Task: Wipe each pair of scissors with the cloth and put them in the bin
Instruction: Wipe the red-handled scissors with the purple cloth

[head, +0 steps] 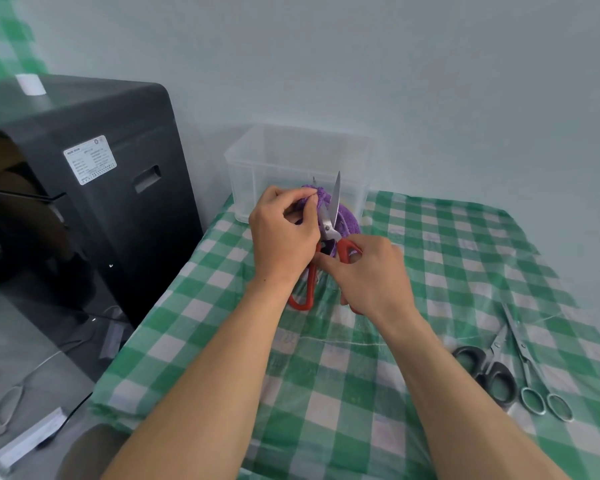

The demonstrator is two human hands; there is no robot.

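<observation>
Red-handled scissors: blades apart, upright over desk. Right hand grip closed on handle; left hand pinching purple cloth around one blade. Clear bin just behind. Black-handled scissors, steel scissors lying right.

The left hand hides part of the crumpled purple cloth and one steel blade of the red-handled scissors. The white label on the black machine is too blurred to read.
</observation>
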